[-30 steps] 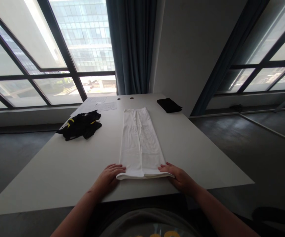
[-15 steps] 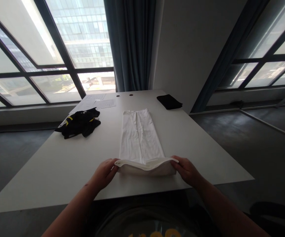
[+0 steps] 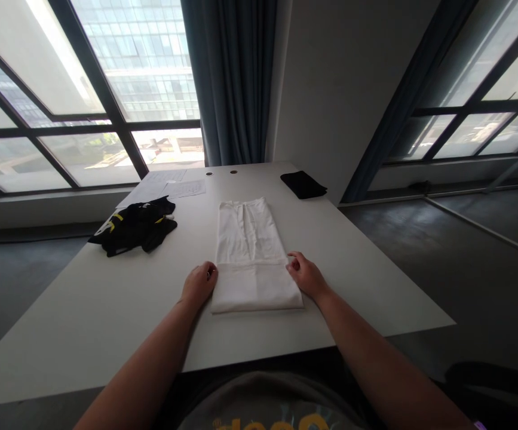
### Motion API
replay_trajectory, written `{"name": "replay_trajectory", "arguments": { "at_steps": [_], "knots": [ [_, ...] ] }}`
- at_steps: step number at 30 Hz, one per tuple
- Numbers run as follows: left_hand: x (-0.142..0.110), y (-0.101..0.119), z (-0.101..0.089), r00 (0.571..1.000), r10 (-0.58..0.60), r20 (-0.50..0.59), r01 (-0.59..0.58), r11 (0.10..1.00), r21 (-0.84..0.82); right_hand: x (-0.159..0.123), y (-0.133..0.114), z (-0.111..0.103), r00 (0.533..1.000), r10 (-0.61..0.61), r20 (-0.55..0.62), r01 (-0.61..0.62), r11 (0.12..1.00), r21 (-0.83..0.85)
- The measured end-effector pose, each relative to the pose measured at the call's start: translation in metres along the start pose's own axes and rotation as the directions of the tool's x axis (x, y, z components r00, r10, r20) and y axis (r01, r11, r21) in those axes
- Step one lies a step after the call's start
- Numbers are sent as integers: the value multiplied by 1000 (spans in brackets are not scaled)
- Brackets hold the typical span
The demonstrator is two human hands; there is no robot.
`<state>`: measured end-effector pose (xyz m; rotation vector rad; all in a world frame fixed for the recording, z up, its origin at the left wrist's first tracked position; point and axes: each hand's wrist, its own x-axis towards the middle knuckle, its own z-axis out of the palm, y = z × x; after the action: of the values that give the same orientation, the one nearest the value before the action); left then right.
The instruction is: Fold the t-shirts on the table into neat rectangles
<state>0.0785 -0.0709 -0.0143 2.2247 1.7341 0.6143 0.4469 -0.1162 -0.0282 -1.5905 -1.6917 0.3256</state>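
Head view, one frame. A long white folded cloth garment [image 3: 250,251] lies lengthwise down the middle of the pale rectangular table [image 3: 83,310], its long axis running 6 to 12 o'clock. The near end is doubled over onto itself: the folded flap covers the near third, with its free edge running straight across between the two hands and the fold crease lying at 6 o'clock, short of the table's near edge.

Left hand [image 3: 199,283]: at 9 o'clock of the flap, fingers curled and closed on the left corner of the flap's free edge, knuckles up. The hand rests on the table beside the cloth.

Right hand [image 3: 304,275]: at 3 o'clock of the flap, fingers bent and pinched on the right corner of the same edge, heel of the hand on the table just beside the cloth. How firm either pinch is cannot be told at this size.

Surroundings: a crumpled black garment with yellow markings [image 3: 134,226] lies at 10 o'clock of the white cloth, well apart from it. A small flat black folded cloth [image 3: 303,184] sits at 1 o'clock near the far right corner. White paper sheets [image 3: 169,186] lie at 11 o'clock by the far edge. A dark blue-grey curtain [image 3: 230,77] hangs behind the table at 12 o'clock, between the windows.
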Motion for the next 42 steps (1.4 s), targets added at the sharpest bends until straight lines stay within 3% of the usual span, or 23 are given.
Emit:
{"name": "replay_trajectory", "arguments": {
  "at_steps": [6, 9, 12, 15, 20, 23, 26, 30, 35, 38, 42],
  "knots": [
    [5, 0, 5, 1000, 19, -21, -20, 998, -58, 3, 4, 4, 999, 21, 36, -13, 976, -218],
    [11, 0, 7, 999, 44, -23, -46, 994, -100, 9, 4, 6, 998, -19, 53, 29, 979, -202],
    [15, 0, 8, 995, 60, -81, -72, 987, -145, 14, 3, 5, 994, -102, 26, 105, 986, -129],
    [20, 0, 10, 989, 24, -143, -49, 984, -172, 18, 2, 5, 995, -100, -22, 98, 990, -102],
    [28, 3, 9, 998, -37, -60, 28, 991, -134, 21, 2, 7, 997, -37, 61, 50, 974, -220],
    [20, 10, 2, 993, 10, -121, -17, 998, -64, 16, -1, 4, 997, -26, 77, 45, 964, -263],
    [2, 28, -4, 973, 143, -180, -146, 989, -3, 5, -16, 5, 997, -32, 63, 51, 945, -322],
    [-24, 58, 5, 941, 335, -51, -332, 942, 58, -17, -56, 22, 987, -60, 147, 119, 893, -435],
    [-42, 66, 26, 909, 364, 204, -398, 904, 156, -45, -88, 45, 943, 19, 332, 156, 856, -493],
    [-49, 61, 30, 905, 352, 239, -397, 901, 175, -56, -87, 44, 926, 15, 376, 185, 852, -489],
    [-65, 60, 31, 923, 327, 203, -366, 909, 202, -61, -86, 37, 907, 25, 420, 201, 852, -483]
  ]
}}
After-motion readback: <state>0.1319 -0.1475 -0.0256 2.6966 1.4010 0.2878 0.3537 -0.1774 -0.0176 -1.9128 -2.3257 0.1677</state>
